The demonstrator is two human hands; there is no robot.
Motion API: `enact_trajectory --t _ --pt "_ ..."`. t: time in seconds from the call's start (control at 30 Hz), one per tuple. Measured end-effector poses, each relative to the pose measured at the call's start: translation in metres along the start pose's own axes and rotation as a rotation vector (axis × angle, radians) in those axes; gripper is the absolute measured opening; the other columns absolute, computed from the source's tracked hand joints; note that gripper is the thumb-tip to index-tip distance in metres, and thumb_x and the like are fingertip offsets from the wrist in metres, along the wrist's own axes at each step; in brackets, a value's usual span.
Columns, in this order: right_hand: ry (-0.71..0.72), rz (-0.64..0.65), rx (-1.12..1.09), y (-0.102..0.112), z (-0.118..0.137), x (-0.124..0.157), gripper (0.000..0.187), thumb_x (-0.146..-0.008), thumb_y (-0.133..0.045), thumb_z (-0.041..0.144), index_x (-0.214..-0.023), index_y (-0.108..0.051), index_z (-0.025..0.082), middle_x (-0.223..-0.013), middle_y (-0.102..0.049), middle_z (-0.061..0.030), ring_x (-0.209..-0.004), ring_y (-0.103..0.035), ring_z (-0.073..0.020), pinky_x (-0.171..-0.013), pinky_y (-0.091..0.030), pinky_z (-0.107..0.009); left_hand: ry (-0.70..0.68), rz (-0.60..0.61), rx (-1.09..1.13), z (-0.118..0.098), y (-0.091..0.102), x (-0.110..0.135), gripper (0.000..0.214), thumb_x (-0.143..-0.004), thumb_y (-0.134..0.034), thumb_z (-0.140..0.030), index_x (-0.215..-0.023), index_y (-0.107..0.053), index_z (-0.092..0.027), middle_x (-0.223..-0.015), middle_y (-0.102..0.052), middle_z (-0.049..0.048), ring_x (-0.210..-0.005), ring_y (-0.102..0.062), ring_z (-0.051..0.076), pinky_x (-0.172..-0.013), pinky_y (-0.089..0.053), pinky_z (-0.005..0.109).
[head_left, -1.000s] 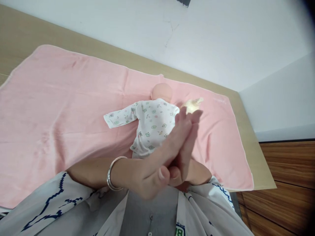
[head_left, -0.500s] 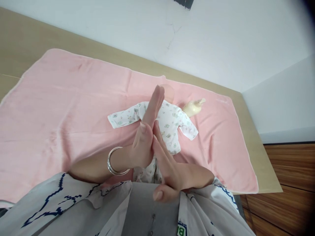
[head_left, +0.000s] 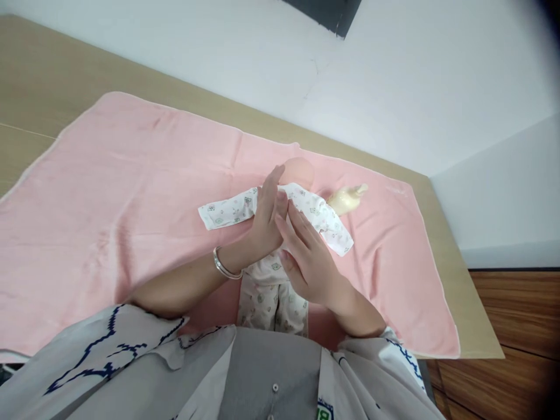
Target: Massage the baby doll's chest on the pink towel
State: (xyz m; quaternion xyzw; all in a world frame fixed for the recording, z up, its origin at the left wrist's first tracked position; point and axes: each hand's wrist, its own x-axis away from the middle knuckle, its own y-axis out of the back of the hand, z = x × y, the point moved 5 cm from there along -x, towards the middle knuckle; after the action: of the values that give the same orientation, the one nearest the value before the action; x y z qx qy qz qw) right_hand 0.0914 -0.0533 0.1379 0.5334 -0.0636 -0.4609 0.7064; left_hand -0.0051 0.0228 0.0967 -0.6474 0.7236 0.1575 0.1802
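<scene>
I am holding my left hand (head_left: 268, 219) and my right hand (head_left: 311, 262) over the doll (head_left: 270, 272), palms turned toward each other; the fingers of both are extending straight and neither is gripping anything; the fingers are meeting or nearly meeting, and I cannot tell which. A silver bracelet (head_left: 223, 265) is circling my left wrist.

The doll is lying on the pink blanket (head_left: 175, 175), straight in front of me, its head (head_left: 300, 173) pointing away; my hands are blocking the view of the middle of its printed top (head_left: 321, 214); one sleeve is stretching out on my left, the other is slanting down on my right; the printed trousers (head_left: 273, 306) are showing between my forearms.

A cream-coloured bottle (head_left: 345, 200) is lying near the doll's shoulder on my right, its narrow end pointing outward. The blanket is covering most of the worktop (head_left: 475, 332), creasing on both sides of the doll; the white wall (head_left: 394, 116) is bounding the far edge, a dark panel (head_left: 328, 14) showing on it; wood-grained boards (head_left: 516, 309) are standing at the lower right.
</scene>
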Motion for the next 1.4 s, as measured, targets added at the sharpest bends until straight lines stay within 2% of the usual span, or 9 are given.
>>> enact_trajectory --t 0.1,0.27,0.47,0.67,0.87,0.97,1.07,1.27,1.4 --pt "-0.103 0.01 0.132 -0.017 -0.031 0.001 0.066 -0.098 -0.034 0.011 -0.162 -0.019 0.014 -0.167 -0.029 -0.0138 -0.158 -0.023 -0.0247 -0.129 -0.031 -0.052 0.028 -0.136 -0.123 0.034 0.0 -0.006 0.047 -0.105 -0.035 -0.052 -0.147 -0.043 -0.033 -0.152 -0.05 0.0064 -0.143 -0.047 0.027 -0.121 -0.038 0.054" --pt "-0.214 0.072 0.248 -0.048 -0.078 0.002 0.062 -0.09 -0.031 0.007 -0.151 -0.039 -0.002 -0.16 -0.042 -0.0198 -0.154 -0.032 -0.0273 -0.129 -0.029 -0.051 -0.077 -0.055 -0.421 0.065 -0.014 -0.006 0.041 -0.106 -0.034 -0.047 -0.13 -0.056 -0.024 -0.119 -0.07 0.0116 -0.117 -0.066 0.03 -0.119 -0.036 0.064" --pt "-0.169 0.114 0.216 -0.054 -0.099 -0.004 0.063 -0.093 -0.033 0.014 -0.154 -0.035 0.001 -0.161 -0.04 -0.016 -0.157 -0.026 -0.0247 -0.131 -0.02 -0.052 -0.017 -0.099 -0.39 0.075 -0.011 0.001 0.039 -0.107 -0.032 -0.042 -0.132 -0.056 -0.025 -0.131 -0.067 0.0109 -0.125 -0.062 0.027 -0.112 -0.049 0.055" --pt "-0.315 0.164 0.287 -0.042 -0.121 -0.009 0.056 -0.102 -0.035 0.03 -0.157 -0.038 0.019 -0.168 -0.029 -0.0088 -0.158 -0.019 -0.0294 -0.129 -0.016 -0.058 0.053 -0.073 -0.388 0.073 -0.009 0.006 0.043 -0.107 -0.03 -0.04 -0.137 -0.054 -0.02 -0.137 -0.064 0.0123 -0.131 -0.058 0.024 -0.117 -0.045 0.05" --pt "-0.504 0.151 0.394 -0.044 -0.094 0.002 0.062 -0.103 -0.037 0.033 -0.157 -0.03 0.002 -0.167 -0.023 -0.0241 -0.158 -0.016 -0.039 -0.127 -0.02 -0.059 0.007 -0.15 -0.235 0.072 -0.005 0.01 0.046 -0.107 -0.03 -0.048 -0.14 -0.052 -0.024 -0.142 -0.061 0.0116 -0.134 -0.056 0.024 -0.117 -0.044 0.049" --pt "-0.361 0.219 0.376 -0.053 -0.08 0.003 0.061 -0.1 -0.042 0.025 -0.158 -0.032 0.011 -0.168 -0.025 -0.0163 -0.159 -0.009 -0.0391 -0.128 -0.013 -0.063 0.008 -0.154 -0.176 0.074 -0.004 0.011 0.045 -0.106 -0.032 -0.051 -0.139 -0.053 -0.028 -0.144 -0.06 0.0093 -0.137 -0.054 0.024 -0.119 -0.042 0.051" --pt "-0.236 0.242 0.312 -0.053 -0.093 -0.002 0.055 -0.099 -0.046 0.026 -0.154 -0.044 0.019 -0.168 -0.031 -0.0084 -0.159 -0.009 -0.0374 -0.129 -0.007 -0.064 0.014 -0.161 -0.161 0.075 -0.004 0.01 0.045 -0.105 -0.034 -0.054 -0.138 -0.054 -0.029 -0.141 -0.062 0.0079 -0.134 -0.057 0.025 -0.117 -0.045 0.05" --pt "-0.553 0.049 0.298 -0.037 -0.116 0.002 0.063 -0.102 -0.041 0.037 -0.154 -0.037 0.003 -0.165 -0.027 -0.0261 -0.157 -0.015 -0.0402 -0.126 -0.024 -0.06 0.017 -0.156 -0.23 0.077 -0.004 0.009 0.051 -0.106 -0.031 -0.056 -0.138 -0.052 -0.022 -0.14 -0.063 0.0079 -0.131 -0.058 0.023 -0.115 -0.048 0.049" --pt "-0.383 0.179 0.313 -0.052 -0.083 0.002 0.061 -0.098 -0.047 0.025 -0.156 -0.037 0.01 -0.168 -0.025 -0.019 -0.159 -0.009 -0.039 -0.127 -0.014 -0.066 -0.011 -0.146 -0.215 0.073 -0.004 0.009 0.047 -0.106 -0.031 -0.053 -0.133 -0.056 -0.024 -0.14 -0.063 0.0081 -0.133 -0.057 0.022 -0.119 -0.046 0.049"
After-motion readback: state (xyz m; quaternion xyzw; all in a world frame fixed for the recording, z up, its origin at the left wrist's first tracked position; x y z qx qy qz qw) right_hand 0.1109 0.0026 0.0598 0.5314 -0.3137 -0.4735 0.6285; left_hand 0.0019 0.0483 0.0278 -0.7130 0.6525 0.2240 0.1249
